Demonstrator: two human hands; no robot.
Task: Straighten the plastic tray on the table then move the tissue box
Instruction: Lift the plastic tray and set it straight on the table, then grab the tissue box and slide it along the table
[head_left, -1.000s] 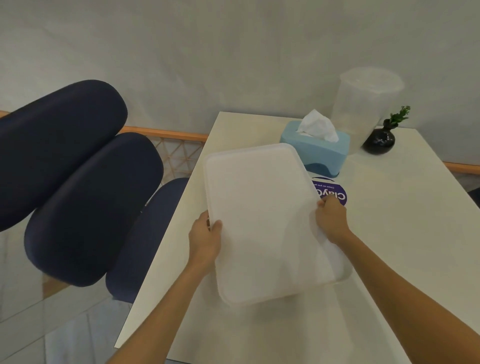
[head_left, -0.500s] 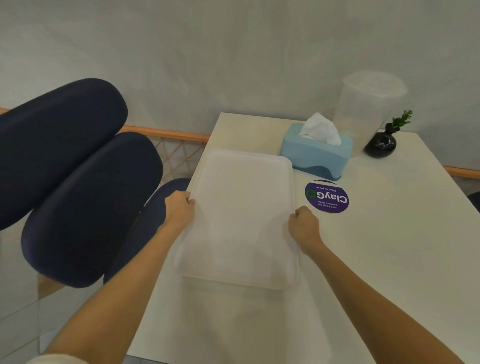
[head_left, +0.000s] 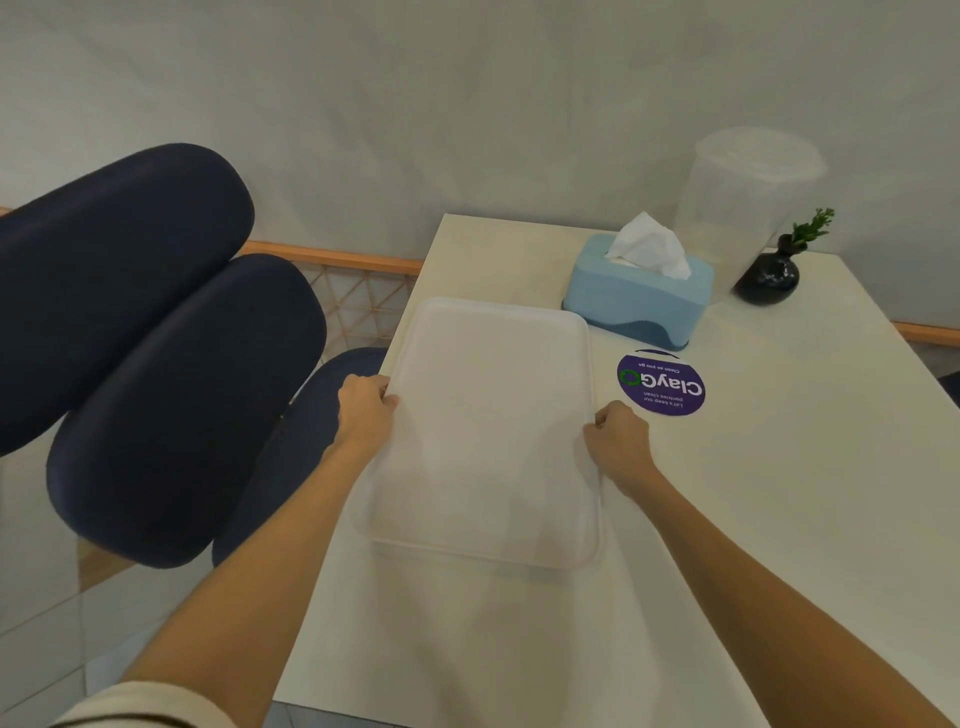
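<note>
A translucent white plastic tray (head_left: 488, 426) lies lengthwise along the left edge of the cream table (head_left: 779, 493), its long sides roughly parallel to that edge. My left hand (head_left: 366, 410) grips the tray's left rim, out over the table's edge. My right hand (head_left: 618, 441) grips the right rim. Behind the tray's far right corner stands a blue tissue box (head_left: 636, 293) with a white tissue sticking up from its top; neither hand touches it.
A round purple ClayGo sticker (head_left: 661, 384) lies flat right of the tray. A tall clear lidded container (head_left: 748, 208) and a small black vase with a green sprig (head_left: 769, 278) stand at the back by the wall. Dark blue padded chairs (head_left: 156, 364) crowd the table's left side.
Both hands turned the tray from a skewed angle and slid it left, uncovering the purple sticker. Since half a second ago it has barely shifted.
</note>
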